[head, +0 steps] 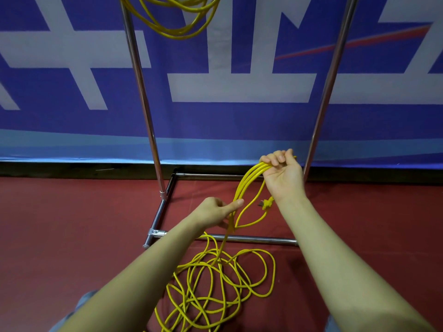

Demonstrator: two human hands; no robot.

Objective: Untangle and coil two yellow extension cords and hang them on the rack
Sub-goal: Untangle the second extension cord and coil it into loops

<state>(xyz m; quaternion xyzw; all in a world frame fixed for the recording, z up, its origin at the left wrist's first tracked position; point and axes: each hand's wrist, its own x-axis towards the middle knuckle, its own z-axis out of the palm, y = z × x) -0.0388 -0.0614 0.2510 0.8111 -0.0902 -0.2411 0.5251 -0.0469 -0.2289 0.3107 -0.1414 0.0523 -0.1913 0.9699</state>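
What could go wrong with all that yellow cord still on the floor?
1. The loose cord lies in crossing loops on the floor, so it may knot as the left hand feeds it up.
2. The right hand grips several loops; some could slip out as more get added.
3. The plug dangles near the rack's bottom bar and might snag there.

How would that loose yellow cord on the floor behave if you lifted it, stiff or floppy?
Probably floppy: the loose cord lies in slack, overlapping curves on the red floor. It would likely snag as it rises, since the loops cross each other. It seems to hold a soft curve, though: the loops gripped by the right hand hang in even arcs while the left hand pinches a strand.
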